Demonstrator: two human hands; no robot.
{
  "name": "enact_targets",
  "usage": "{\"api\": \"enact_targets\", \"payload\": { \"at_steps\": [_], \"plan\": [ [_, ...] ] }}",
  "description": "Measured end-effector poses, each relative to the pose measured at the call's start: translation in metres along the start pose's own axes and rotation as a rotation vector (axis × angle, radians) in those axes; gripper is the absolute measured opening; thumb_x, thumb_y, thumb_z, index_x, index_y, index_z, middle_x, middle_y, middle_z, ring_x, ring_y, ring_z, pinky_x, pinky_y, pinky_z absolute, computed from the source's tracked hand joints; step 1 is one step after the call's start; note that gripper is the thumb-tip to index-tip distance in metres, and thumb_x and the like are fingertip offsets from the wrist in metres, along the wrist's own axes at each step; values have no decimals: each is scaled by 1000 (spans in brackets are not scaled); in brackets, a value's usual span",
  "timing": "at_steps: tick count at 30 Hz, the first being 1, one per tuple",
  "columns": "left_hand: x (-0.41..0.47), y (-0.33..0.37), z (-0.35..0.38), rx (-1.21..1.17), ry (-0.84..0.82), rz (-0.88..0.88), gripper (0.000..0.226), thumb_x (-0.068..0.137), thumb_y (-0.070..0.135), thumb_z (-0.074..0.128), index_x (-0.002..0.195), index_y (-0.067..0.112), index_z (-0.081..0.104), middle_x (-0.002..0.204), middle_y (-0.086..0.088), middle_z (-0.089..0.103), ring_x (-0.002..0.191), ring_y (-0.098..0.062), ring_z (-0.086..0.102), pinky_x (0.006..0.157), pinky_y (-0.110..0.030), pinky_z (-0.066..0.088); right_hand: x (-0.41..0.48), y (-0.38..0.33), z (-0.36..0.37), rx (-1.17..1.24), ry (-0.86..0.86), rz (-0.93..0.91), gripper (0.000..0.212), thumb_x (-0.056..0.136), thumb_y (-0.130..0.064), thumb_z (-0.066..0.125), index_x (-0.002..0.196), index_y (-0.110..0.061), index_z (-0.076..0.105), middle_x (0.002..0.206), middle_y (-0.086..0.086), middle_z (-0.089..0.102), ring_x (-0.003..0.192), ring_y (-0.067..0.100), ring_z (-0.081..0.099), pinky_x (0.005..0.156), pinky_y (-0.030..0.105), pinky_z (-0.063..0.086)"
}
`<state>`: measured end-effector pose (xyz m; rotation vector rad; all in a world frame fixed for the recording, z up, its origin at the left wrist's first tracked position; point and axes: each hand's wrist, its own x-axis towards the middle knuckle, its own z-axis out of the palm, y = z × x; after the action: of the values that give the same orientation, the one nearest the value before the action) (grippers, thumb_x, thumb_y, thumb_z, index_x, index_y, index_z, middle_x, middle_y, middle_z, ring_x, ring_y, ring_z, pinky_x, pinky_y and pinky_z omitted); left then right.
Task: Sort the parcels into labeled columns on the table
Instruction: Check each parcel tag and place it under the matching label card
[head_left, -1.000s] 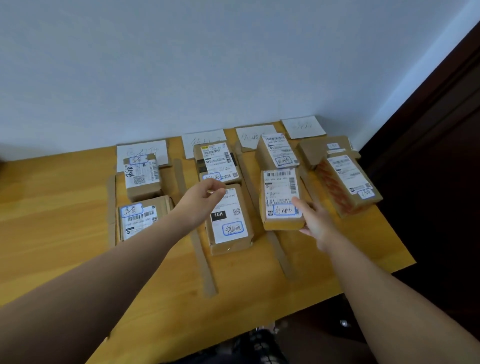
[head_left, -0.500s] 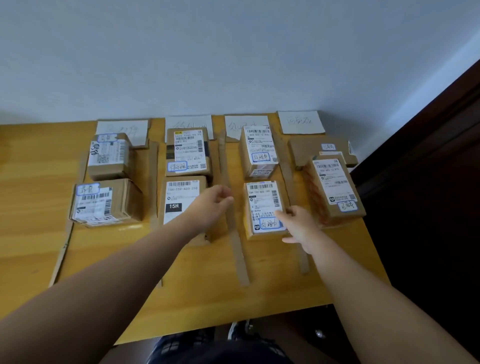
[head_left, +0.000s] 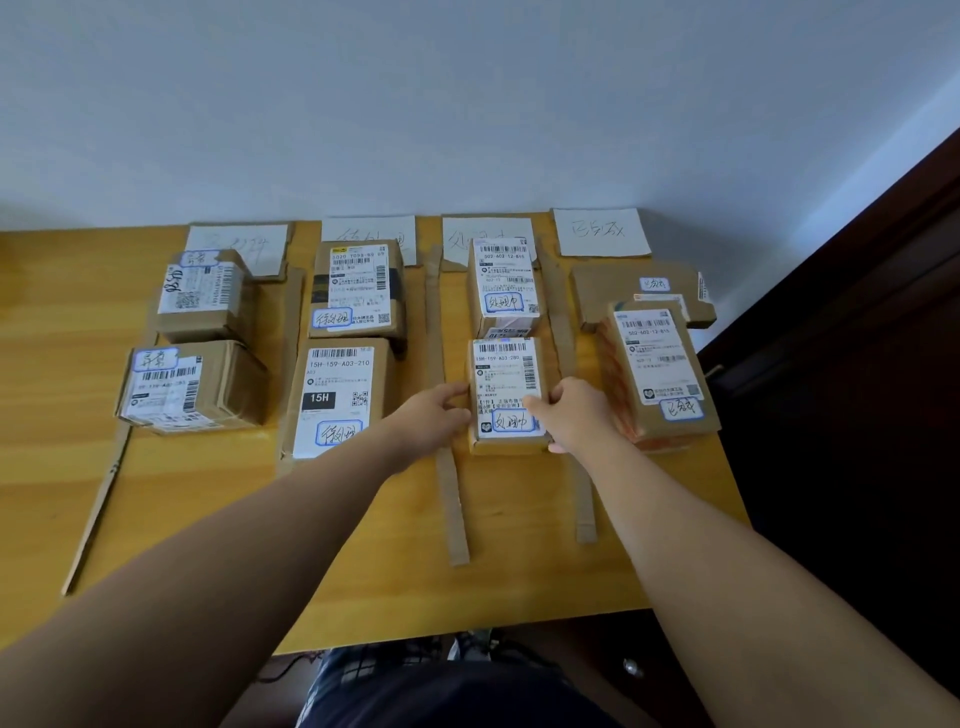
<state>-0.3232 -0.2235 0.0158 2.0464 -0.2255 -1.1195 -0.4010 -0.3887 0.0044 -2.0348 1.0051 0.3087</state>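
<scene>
Parcel (head_left: 506, 395) sits at the near end of the 3rd column, betw. two cardboard strips (head_left: 449, 483), just in front of the far parcel (head_left: 504, 283), which has what looks like the same handwritten tag. Both hands are on it. Left hand (head_left: 434, 415) has fingers curled onto its left edge. Right hand (head_left: 574, 410) has thumb over the top-right edge, fingers down the right side. It's clamped from both sides, prob. to square it up in the lane so it doesn't ride on the strips. Label faces up w/ the tag nearest the person, so it can be checked vs. the sheet (head_left: 488, 236) at the column's head. Other lanes on the tabletop (head_left: 363, 545) hold two parcels each. Sorting looks nearly done, I'd judge.
</scene>
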Motion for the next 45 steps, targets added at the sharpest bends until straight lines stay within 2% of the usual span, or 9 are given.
{"api": "enact_targets", "payload": {
  "at_steps": [3,7,20,26,29,34,39,42,45],
  "plan": [
    [-3,3,1,7,10,12,49,98,18,48,145,23,37,122,-4,57,104,-18,56,88,-31,48,2,-4,-1,-180,38,-18,30,93,-41,58,99,-12,55,96,5,65,83,25,65,70,42,59],
    [-6,4,1,25,24,22,46,99,19,48,144,22,39,126,-7,57,102,-18,57,93,-34,49,3,-9,-3,-347,106,-41,34,93,-43,57,108,-13,52,98,3,63,85,23,63,53,30,42],
    [-41,-9,-56,44,117,100,35,98,20,49,133,17,48,115,-6,58,94,-17,60,84,-29,50,-23,-36,-5,-536,212,-181,22,99,-30,42,103,-13,55,90,3,62,73,22,58,47,25,32],
    [-75,-26,-122,-21,181,153,33,97,21,50,130,16,52,117,-9,61,95,-19,63,75,-22,50,-41,-86,24,-516,262,-221,28,98,-31,41,108,-10,57,91,6,64,70,23,57,49,26,39],
    [-95,-46,-165,-32,222,186,30,97,22,52,126,16,53,111,-6,63,91,-17,63,81,-28,52,-59,-122,57,-485,257,-282,23,98,-29,41,105,-13,57,94,7,63,81,27,60,62,33,46],
    [-121,-86,-252,-28,241,202,27,97,21,52,124,15,54,114,-7,62,95,-20,63,81,-29,51,-89,-195,123,-484,242,-376,17,97,-28,42,95,-16,54,87,2,60,73,22,54,51,27,35],
    [-140,-120,-329,3,297,202,30,97,22,51,127,16,52,116,-9,61,94,-19,63,84,-31,50,-113,-266,180,-475,190,-470,20,98,-28,42,100,-13,55,93,4,61,83,25,59,66,34,47],
    [-146,-133,-366,20,335,192,32,98,22,49,129,15,50,117,-9,60,101,-22,62,86,-32,50,-119,-299,204,-458,157,-521,18,98,-28,43,96,-14,55,89,4,62,78,22,58,58,32,42],
    [-146,-143,-397,46,393,180,32,99,23,48,130,16,50,116,-8,60,101,-21,61,88,-36,50,-118,-332,221,-454,124,-545,18,96,-28,43,98,-15,56,89,3,63,78,22,60,62,34,47]
  ]
}}
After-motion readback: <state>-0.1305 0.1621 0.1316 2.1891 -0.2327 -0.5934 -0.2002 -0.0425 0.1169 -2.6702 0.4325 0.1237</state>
